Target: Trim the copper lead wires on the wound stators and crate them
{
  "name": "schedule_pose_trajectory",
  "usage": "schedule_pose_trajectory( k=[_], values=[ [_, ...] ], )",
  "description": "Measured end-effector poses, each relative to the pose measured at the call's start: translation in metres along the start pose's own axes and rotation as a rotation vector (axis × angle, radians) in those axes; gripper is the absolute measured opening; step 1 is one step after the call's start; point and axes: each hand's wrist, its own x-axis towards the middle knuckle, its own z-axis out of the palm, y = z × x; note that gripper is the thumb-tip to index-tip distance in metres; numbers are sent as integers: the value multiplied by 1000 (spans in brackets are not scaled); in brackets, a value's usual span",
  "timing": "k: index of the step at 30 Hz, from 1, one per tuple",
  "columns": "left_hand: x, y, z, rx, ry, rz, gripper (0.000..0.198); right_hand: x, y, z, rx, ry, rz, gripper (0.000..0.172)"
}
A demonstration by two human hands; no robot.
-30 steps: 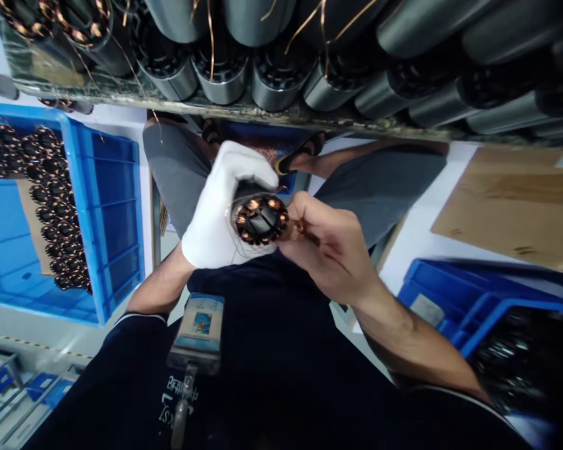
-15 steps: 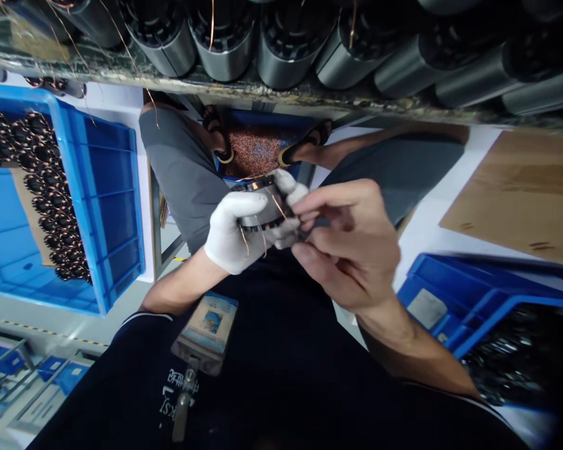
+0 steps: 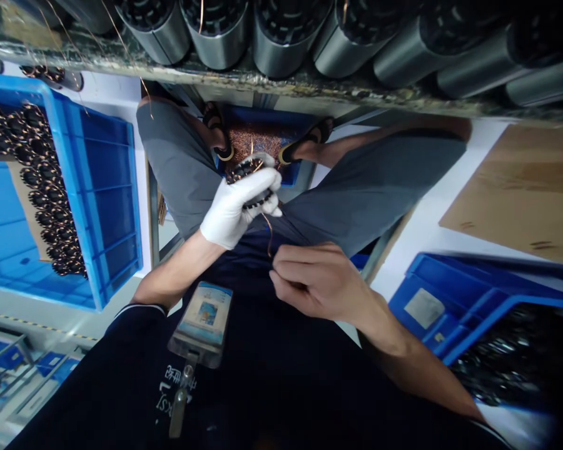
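Note:
My left hand (image 3: 234, 203), in a white glove, is wrapped round a motor stator (image 3: 244, 170) with black slotted ends and copper windings. The glove hides most of the stator's metal side. From its lower end a thin copper wire (image 3: 269, 232) hangs down to my bare right hand (image 3: 316, 278). The right hand's fingers are closed in a pinch at the wire's end, below and to the right of the stator. Another short copper end sticks up at the stator's top.
Several metal cylinders (image 3: 285, 47) line the bench edge above. Left is a blue crate (image 3: 106, 206) with copper-wound parts. On the right are cardboard (image 3: 520, 194) and a blue bin (image 3: 422, 300) of dark parts. Copper scraps (image 3: 256, 137) fill a bin between the feet.
The stator has turned in my left hand, its upper end now facing the camera more. My right hand has moved down, away from the stator, and its fingers have closed at the wire.

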Motion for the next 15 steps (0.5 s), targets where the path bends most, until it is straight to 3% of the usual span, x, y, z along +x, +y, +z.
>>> schedule_pose_trajectory(
  k=[2,5,7,9,11,15],
  values=[
    [5,5,-3,226,-31,237,38,-10,1,-14,74,4,88,37],
    [1,13,-5,638,-144,544,45,-6,4,-29,195,256,287,17],
    [-8,19,-4,819,-225,660,53,8,9,-30,343,405,359,9],
    [-20,23,-1,920,-270,713,63,25,13,-25,494,430,368,19],
    [-31,23,1,982,-272,655,72,40,16,-19,555,435,355,16],
    [-40,12,7,1003,-131,557,72,48,16,-9,444,557,348,15]
  ],
)
